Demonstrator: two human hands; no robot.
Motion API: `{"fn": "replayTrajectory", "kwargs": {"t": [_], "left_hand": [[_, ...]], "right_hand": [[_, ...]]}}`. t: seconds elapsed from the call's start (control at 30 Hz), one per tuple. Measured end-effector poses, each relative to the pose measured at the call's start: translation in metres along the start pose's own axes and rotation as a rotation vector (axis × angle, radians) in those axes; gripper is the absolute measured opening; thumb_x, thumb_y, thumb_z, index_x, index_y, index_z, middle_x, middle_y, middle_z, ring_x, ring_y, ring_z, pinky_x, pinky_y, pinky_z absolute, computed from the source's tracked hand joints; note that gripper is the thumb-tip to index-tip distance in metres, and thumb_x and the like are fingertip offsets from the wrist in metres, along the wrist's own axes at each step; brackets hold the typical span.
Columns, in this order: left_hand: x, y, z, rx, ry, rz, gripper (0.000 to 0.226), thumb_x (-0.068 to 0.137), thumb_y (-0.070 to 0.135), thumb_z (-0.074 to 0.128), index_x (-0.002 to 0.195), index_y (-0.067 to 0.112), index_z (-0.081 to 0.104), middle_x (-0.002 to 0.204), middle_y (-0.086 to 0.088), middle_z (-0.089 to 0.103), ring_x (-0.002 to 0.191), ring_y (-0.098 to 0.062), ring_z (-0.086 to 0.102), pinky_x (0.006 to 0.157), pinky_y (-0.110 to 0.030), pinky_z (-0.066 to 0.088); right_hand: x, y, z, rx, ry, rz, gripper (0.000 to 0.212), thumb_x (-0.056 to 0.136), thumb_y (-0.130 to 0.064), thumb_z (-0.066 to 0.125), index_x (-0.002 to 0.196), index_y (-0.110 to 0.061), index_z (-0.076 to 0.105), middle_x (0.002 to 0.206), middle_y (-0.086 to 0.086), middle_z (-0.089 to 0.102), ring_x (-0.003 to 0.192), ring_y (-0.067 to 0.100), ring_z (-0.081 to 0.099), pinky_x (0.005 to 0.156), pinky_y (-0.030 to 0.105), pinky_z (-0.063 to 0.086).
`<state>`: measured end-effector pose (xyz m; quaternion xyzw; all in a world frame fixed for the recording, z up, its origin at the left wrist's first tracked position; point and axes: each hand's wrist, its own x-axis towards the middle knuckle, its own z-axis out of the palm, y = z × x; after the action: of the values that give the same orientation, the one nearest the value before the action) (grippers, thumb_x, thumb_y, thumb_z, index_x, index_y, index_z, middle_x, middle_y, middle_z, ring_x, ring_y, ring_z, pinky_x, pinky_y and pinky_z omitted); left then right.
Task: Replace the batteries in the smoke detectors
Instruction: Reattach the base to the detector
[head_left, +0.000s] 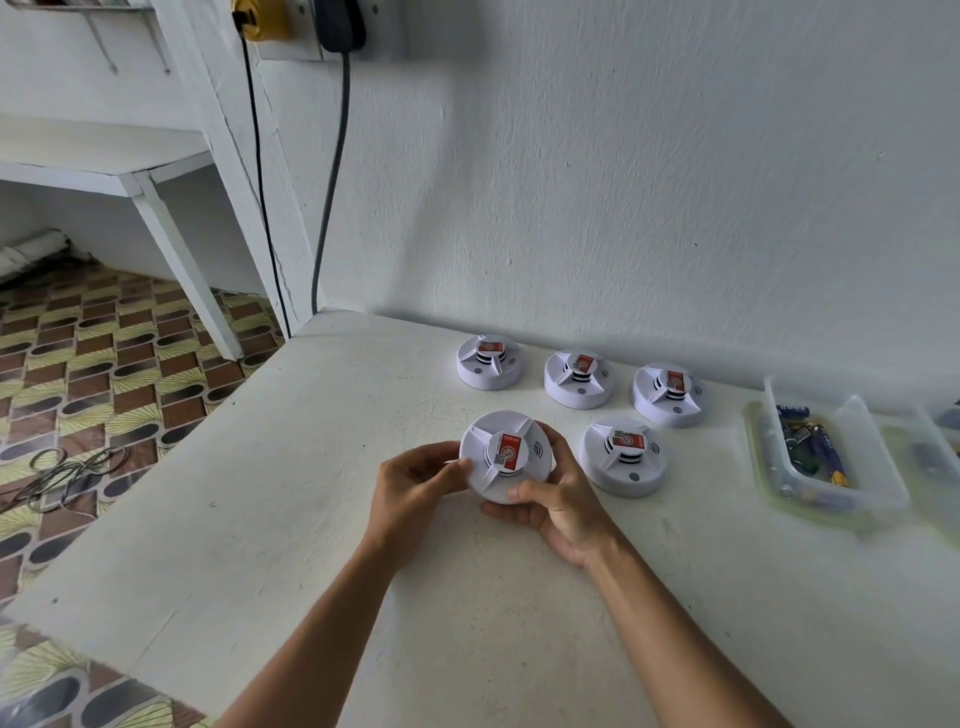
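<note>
Smoke detector (504, 457) gripped above the table (291, 519), left hand (415, 483) pinching its rim, right hand (556, 499) cupping beneath. Could slip if twisted open carelessly, dropping onto neighbouring detector (623, 457).

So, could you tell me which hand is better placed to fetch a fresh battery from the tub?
Right hand: the battery tub lies on its side, and the left hand also grips the detector.

Left hand (415, 480) and right hand (558, 499), fingers curled, share one grip, forearms converging.
</note>
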<state>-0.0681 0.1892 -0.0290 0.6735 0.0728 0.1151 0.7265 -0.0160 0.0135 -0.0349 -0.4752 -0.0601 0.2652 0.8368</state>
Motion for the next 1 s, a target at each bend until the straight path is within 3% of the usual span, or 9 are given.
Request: {"fn": "replayTrajectory", "kwargs": {"t": [0.23,0.33,0.37,0.43,0.7,1.0], "left_hand": [[0.0,0.001,0.0,0.017,0.006,0.005,0.02,0.086,0.008,0.071,0.106,0.007,0.074,0.096,-0.005,0.077,0.089,-0.024,0.074,0.075,-0.028,0.059],[0.0,0.0,-0.001,0.027,0.002,0.002,0.02,0.086,0.011,0.072,0.106,0.009,0.075,0.097,-0.004,0.077,0.09,-0.023,0.074,0.077,-0.029,0.059],[0.0,0.0,-0.001,0.025,0.0,-0.002,0.021,0.086,0.011,0.072,0.106,0.01,0.075,0.098,-0.004,0.077,0.09,-0.023,0.074,0.078,-0.03,0.059],[0.0,0.0,-0.001,0.023,-0.004,-0.006,0.021,0.085,0.012,0.072,0.106,0.01,0.075,0.098,-0.004,0.077,0.091,-0.023,0.074,0.079,-0.031,0.06],[-0.001,0.0,0.0,-0.006,-0.007,-0.005,0.023,0.085,0.008,0.071,0.108,0.005,0.074,0.099,-0.008,0.077,0.093,-0.026,0.074,0.079,-0.031,0.059],[-0.001,0.0,0.0,0.0,-0.006,-0.007,0.024,0.085,0.009,0.072,0.108,0.005,0.074,0.099,-0.008,0.077,0.092,-0.026,0.074,0.081,-0.034,0.06]], "right_hand": [[-0.001,-0.002,0.002,0.012,0.007,-0.006,0.077,0.064,0.005,0.069,0.133,-0.019,0.045,0.118,0.016,0.06,0.095,0.034,0.068,0.069,0.05,0.057],[-0.003,-0.008,0.006,0.12,-0.034,0.029,0.062,0.075,-0.035,0.075,0.13,-0.017,0.051,0.119,0.018,0.064,0.099,0.038,0.067,0.071,0.052,0.058],[-0.004,-0.01,0.007,0.15,-0.039,0.047,0.055,0.082,-0.049,0.063,0.127,-0.018,0.054,0.119,0.018,0.066,0.099,0.038,0.067,0.072,0.052,0.058],[-0.005,-0.012,0.007,0.219,-0.012,0.079,0.056,0.086,-0.058,0.041,0.124,-0.02,0.056,0.115,0.017,0.069,0.096,0.038,0.068,0.07,0.054,0.058],[-0.005,-0.01,0.006,0.279,0.03,0.095,0.073,0.083,-0.065,0.036,0.138,-0.018,0.046,0.12,0.019,0.066,0.095,0.041,0.068,0.067,0.056,0.057],[-0.006,-0.012,0.01,0.262,0.029,0.083,0.062,0.084,-0.062,0.036,0.127,-0.021,0.052,0.113,0.015,0.07,0.093,0.038,0.069,0.07,0.058,0.056]]}}
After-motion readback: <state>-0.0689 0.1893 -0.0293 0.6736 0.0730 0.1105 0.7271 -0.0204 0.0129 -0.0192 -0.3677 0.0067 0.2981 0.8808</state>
